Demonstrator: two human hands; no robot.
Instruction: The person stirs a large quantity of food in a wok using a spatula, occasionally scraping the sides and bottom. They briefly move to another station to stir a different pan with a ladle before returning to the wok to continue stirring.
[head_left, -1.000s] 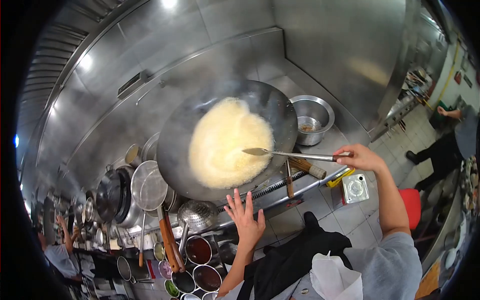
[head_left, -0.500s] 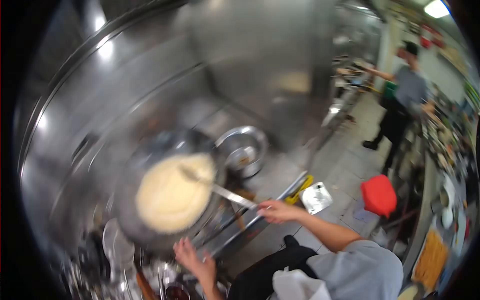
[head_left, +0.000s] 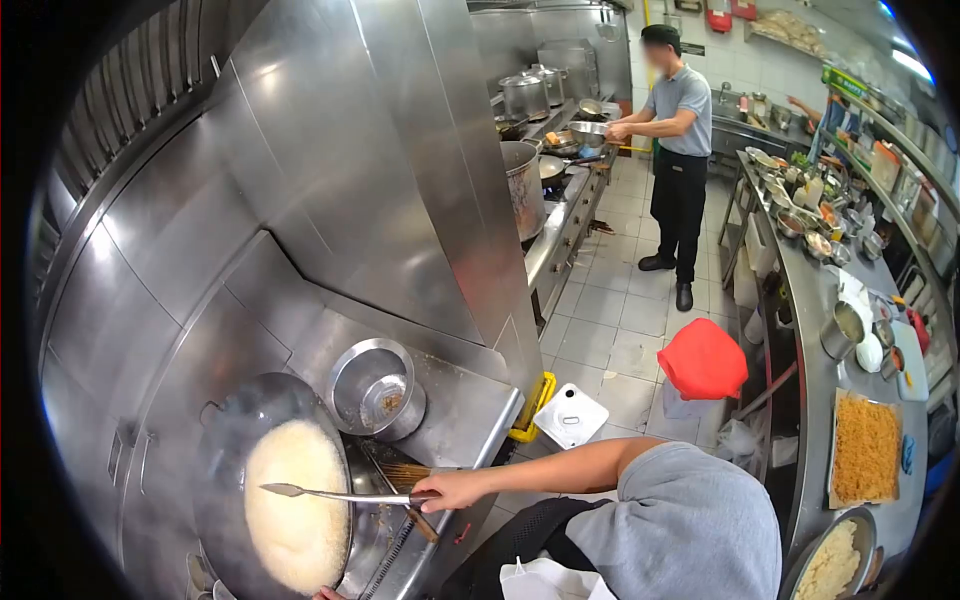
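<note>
The right hand (head_left: 452,491) holds a ladle (head_left: 340,496) over the foamy wok (head_left: 217,490).

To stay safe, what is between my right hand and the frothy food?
In the head view, the utensil handle crosses the wok rim between right hand and food.

I see a metal pot (head_left: 405,424) on the stainless ctr. (head_left: 465,418) My R worktop (head_left: 815,375) has a tray of orange-brown crumbs (head_left: 866,448). Tiled flr. (head_left: 625,325) has a sq. tin (head_left: 575,412) & red-covered tub (head_left: 702,360).
</note>
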